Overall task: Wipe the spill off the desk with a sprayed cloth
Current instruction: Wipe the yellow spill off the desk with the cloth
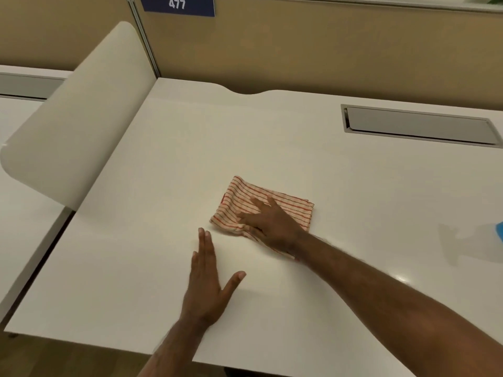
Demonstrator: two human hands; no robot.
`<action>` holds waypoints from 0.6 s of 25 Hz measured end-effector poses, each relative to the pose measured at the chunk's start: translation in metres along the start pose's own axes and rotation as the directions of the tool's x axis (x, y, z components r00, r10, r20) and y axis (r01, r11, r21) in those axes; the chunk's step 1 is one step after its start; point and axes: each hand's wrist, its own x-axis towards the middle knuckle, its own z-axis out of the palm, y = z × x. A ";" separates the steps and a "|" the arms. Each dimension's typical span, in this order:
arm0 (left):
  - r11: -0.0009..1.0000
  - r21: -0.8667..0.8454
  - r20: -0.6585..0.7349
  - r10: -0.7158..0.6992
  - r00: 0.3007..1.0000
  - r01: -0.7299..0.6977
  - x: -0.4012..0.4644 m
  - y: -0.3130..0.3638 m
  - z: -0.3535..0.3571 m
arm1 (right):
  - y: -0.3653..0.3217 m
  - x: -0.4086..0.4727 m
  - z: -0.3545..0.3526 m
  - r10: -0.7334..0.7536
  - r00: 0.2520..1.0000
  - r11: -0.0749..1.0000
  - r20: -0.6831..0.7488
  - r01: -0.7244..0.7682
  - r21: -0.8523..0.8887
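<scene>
White desk is seen with no spill visible; folded striped cloth lies mid-desk, pressed flat under spread fingers of right hand, left hand laid open alongside, so cloth may bunch if pressed unevenly.

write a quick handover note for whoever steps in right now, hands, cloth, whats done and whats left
Right hand: flat, pressing on the striped cloth mid-desk, no closed grip.
Left hand: open, flat on the bare desk just near of the cloth.
A blue object shows at the right edge, mostly cut off.
Done: cloth is down. No spill visible on the surface.
Left: finish wiping.
</scene>
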 end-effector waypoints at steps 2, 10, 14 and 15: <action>1.000 0.024 0.016 -0.014 1.000 0.014 0.003 -0.001 -0.001 | 0.000 -0.025 0.002 0.009 1.000 1.000 -0.016 -0.008 0.003; 0.921 0.383 0.207 -0.015 0.978 -0.067 0.012 0.021 0.019 | 0.006 -0.107 0.010 0.262 0.959 0.959 -0.106 -0.271 -0.085; 0.909 0.406 0.231 -0.003 0.973 -0.094 0.020 0.034 0.033 | 0.015 -0.142 0.006 0.407 0.884 0.903 -0.231 -0.427 -0.043; 0.911 0.403 0.224 -0.003 0.975 -0.090 0.020 0.036 0.035 | 0.019 -0.151 0.005 0.438 0.857 0.886 -0.271 -0.463 -0.032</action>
